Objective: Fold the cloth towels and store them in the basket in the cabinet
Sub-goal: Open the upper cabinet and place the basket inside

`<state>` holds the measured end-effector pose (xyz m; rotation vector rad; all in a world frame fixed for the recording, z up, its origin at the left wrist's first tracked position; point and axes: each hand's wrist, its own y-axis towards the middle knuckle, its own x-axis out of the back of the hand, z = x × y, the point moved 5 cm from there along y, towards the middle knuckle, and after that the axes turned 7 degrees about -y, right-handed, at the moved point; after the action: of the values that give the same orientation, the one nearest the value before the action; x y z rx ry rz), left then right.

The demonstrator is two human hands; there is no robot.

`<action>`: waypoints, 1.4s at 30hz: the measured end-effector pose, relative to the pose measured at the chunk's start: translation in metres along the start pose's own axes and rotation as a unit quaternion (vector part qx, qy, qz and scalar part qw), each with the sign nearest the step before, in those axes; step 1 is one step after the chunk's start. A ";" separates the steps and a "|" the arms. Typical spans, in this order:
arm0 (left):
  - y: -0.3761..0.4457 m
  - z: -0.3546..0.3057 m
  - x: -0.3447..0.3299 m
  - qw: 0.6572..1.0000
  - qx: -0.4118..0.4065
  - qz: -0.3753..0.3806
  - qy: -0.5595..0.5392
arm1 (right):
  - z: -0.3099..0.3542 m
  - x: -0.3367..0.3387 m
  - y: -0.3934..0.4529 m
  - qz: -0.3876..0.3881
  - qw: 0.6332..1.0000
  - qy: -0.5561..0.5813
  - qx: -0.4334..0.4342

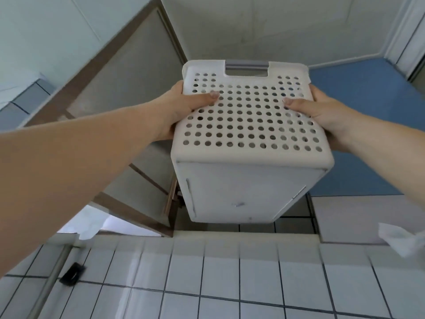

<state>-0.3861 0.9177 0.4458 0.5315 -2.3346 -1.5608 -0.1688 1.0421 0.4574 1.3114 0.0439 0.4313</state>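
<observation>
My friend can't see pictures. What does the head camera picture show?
Two bare hands, left hand and right hand, hold a white plastic basket with round holes and a grey handle up in the air by its sides. Below is a white tiled wall; an open brown-framed cabinet door is at left.

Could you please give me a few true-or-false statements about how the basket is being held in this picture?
1. Both hands hold the white basket, the left hand and the right hand on opposite sides. True.
2. The basket rests on the tiled wall. False: it is held up in the air, clear of the tiled wall.
3. The basket's facing side is full of round holes. True.
4. The grey handle is gripped by the left hand. False: no fingers touch it.
5. The basket's underside is perforated. False: it looks solid.
</observation>
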 end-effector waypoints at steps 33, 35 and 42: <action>0.007 0.223 -0.031 0.692 -0.282 0.129 0.652 | -0.165 -0.079 0.036 -0.093 0.957 -0.274 -0.008; 0.009 0.232 -0.034 0.708 -0.267 0.120 0.642 | -0.173 -0.081 0.023 -0.112 0.919 -0.378 0.009; 0.013 0.263 -0.037 0.781 -0.167 0.083 0.596 | -0.222 -0.103 -0.034 0.016 0.781 -0.617 0.101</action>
<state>-0.4672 1.1552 0.3584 0.8457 -1.0652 -0.9830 -0.3138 1.2066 0.3444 1.5929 -1.0631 -0.4910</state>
